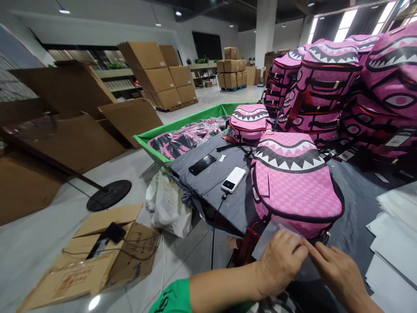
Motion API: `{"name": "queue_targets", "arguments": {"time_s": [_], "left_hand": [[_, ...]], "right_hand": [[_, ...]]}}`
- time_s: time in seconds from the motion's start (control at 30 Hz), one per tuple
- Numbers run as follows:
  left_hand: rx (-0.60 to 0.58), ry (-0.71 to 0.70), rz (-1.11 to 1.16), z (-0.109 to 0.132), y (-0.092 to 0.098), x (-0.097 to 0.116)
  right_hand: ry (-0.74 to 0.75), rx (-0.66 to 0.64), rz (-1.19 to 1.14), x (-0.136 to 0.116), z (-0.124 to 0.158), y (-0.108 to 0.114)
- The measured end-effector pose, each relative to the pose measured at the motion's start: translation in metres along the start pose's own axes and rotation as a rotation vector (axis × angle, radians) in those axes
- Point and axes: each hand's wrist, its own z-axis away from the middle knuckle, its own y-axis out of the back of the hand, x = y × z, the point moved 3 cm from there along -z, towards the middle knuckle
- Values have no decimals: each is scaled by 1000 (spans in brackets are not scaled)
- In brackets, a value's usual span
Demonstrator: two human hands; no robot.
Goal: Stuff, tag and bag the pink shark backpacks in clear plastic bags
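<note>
The left hand [280, 262], coming in from a green sleeve [172, 298], has its fingers [293, 248] bent closed over the edge of a clear plastic bag [269, 237], gripping it. The right hand [340, 274] lies just beside it, with its fingers [321, 252] stretched out and their tips at the same plastic edge; whether they pinch it, I cannot tell.

That bag sits against the lower end of a pink checkered shark-mouth backpack [293, 187], which lies flat on a gray cloth [208, 191] spread over the table. A second, smaller pink backpack [249, 124] lies behind it. A tall stack of pink shark-mouth backpacks [329, 82] rises on the right, too tightly packed to count exactly.

On the cloth are one black smartphone [202, 164] and one white power bank [233, 180] with a black cable [216, 230] hanging off the table edge. A green-rimmed bin [182, 124] holds several bagged backpacks. One pile of white sheets [392, 243] lies to the right. On the floor are one white plastic sack [167, 208] and one open cardboard box [97, 261], with stacked cartons [156, 74] beyond.
</note>
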Motion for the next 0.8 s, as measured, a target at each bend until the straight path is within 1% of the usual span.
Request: {"name": "queue_targets", "arguments": {"time_s": [0.1,0.17,0.2,0.27,0.33,0.43,0.5,0.57,0.63,0.73,0.8], "left_hand": [[-44,55,17,5,-11,-15],[-32,12,19,9,-13,-23],[-7,-23,21,11,-13,-25],[69,-80,41,14,-10,-30],[129,-93,96,17,-7,-34],[176,-111,207,20,-5,-39],[191,-133,262,23,-4,-41],[202,-135,296,25,-3,-43],[198,-133,313,27,-2,-45],[189,-146,274,28,-3,-45],[186,-143,183,28,-4,-43]], "right_hand": [[6,-9,-35,1,1,-4],[-14,-29,-80,4,6,-6],[-53,-32,-110,7,10,-5],[-205,-27,-209,17,23,-2],[-411,-37,-361,30,41,3],[-673,-166,-643,46,68,9],[-848,-191,-745,53,79,11],[-1006,-124,-753,59,81,10],[-1090,-35,-721,62,75,3],[-1083,68,-703,66,57,-19],[-1064,131,-696,70,47,-34]]}}
